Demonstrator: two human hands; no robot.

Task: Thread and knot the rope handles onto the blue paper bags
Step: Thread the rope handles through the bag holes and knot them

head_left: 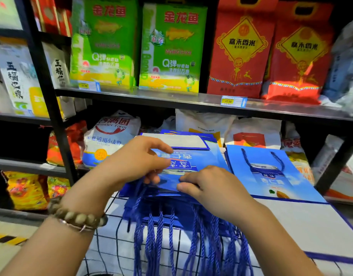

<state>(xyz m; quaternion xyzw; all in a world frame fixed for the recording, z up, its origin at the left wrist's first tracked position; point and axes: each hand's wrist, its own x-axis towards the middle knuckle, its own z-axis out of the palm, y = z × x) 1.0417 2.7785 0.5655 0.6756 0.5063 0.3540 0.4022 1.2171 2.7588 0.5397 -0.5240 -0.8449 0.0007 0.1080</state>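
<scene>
A stack of flat blue paper bags (191, 156) lies in front of me on a white checked cloth. My left hand (135, 162) curls over the top bag's left side, fingers pinching its near edge. My right hand (207, 184) pinches the same bag's near edge between thumb and forefinger. A bundle of blue rope handles (171, 236) hangs down from under the stack towards me. To the right lies another blue bag (271, 172) with a rope handle threaded through it.
A black shelf rack (52, 108) stands behind, filled with green and red rice bags (171, 48) above and flour sacks (112, 136) below. The checked cloth (116, 246) covers the work surface. A white sheet with blue border (311, 226) lies at the right.
</scene>
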